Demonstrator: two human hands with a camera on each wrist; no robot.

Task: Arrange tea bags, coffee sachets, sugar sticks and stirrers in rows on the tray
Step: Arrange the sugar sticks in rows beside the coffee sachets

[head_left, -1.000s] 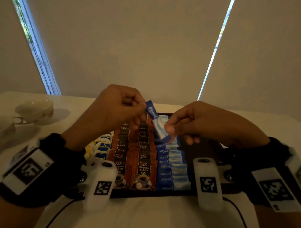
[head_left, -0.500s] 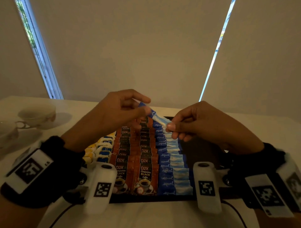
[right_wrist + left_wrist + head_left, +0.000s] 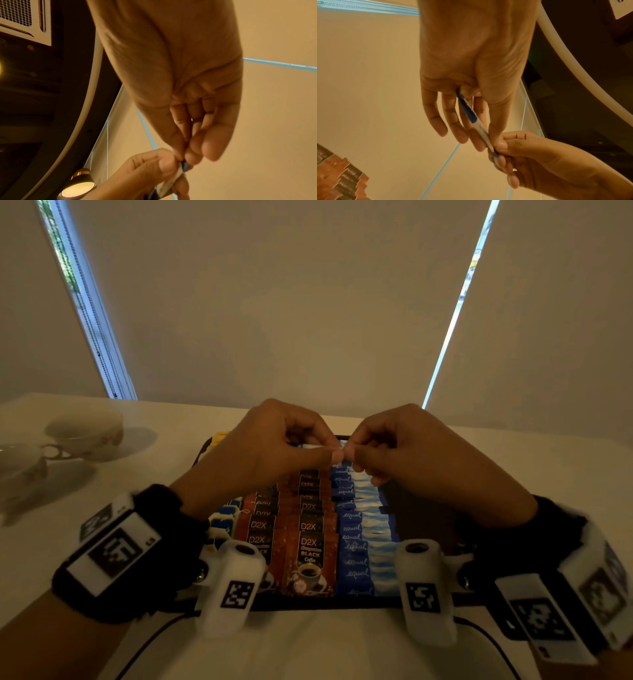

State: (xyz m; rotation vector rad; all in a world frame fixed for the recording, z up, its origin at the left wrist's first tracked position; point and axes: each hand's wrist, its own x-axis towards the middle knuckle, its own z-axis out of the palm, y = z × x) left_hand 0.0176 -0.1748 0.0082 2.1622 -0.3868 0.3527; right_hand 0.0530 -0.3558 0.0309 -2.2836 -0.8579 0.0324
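Observation:
Both hands meet over the far end of the black tray [image 3: 329,605]. My left hand [image 3: 334,455] and right hand [image 3: 353,455] each pinch one end of a blue and white sugar stick [image 3: 474,119]. The stick [image 3: 320,445] lies nearly level there, mostly hidden by fingers. In the right wrist view its blue tip [image 3: 184,165] shows between my right hand [image 3: 187,150] and the left hand [image 3: 150,167]. On the tray lie tea bags [image 3: 224,518] at the left, two columns of coffee sachets [image 3: 310,553], then a row of sugar sticks [image 3: 363,542]. No stirrers are visible.
Two white cups [image 3: 85,433] [image 3: 20,467] stand on the table at the far left. The tray's right part [image 3: 428,515] shows dark bare floor beneath my right hand. Closed blinds fill the wall behind the table.
Both hands have moved lower and farther away, toward the tray's far end, and closer together. The sugar stick has gone from tilted upward to nearly level between them.

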